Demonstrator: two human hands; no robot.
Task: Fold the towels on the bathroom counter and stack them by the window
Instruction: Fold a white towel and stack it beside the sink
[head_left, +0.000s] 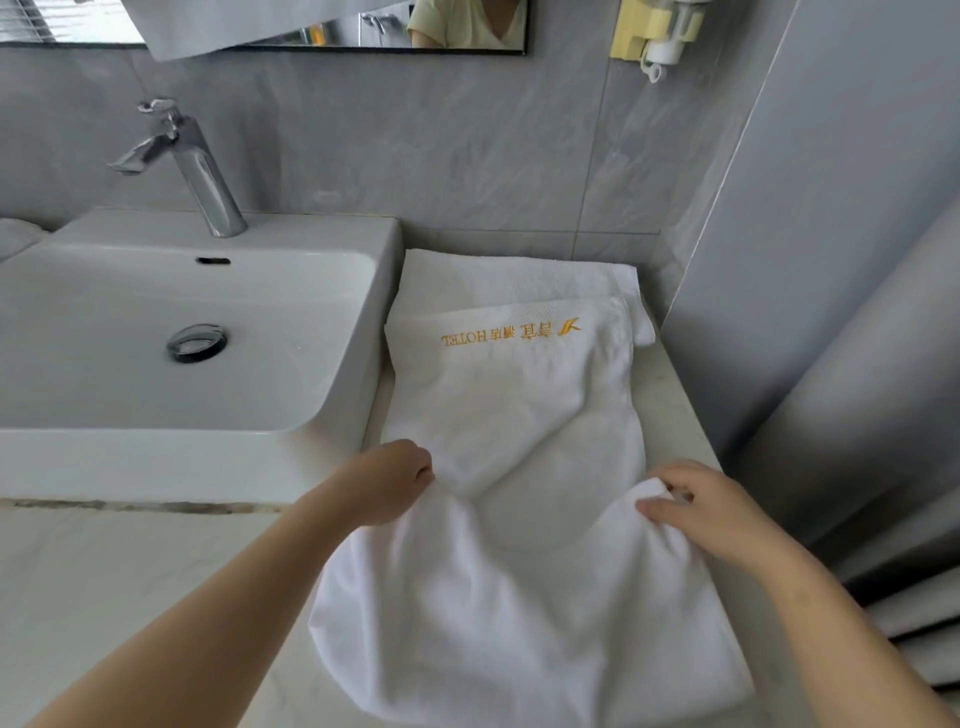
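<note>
Evidently the towel (519, 415) is being held at both side edges so that its near half can be folded over: cloth is being gripped in the curled fingers of the left hand (387, 480) and pinched by the right hand (711, 512). It is lying on the counter (670, 405) beside the sink (156, 457), its far end overlapping a folded towel (519, 275). The left fingertips are being hidden; no window is being shown.

White sink (311, 239), chrome faucet (200, 171) on rim; mirror (337, 31), wall dispenser (660, 31) above.
</note>
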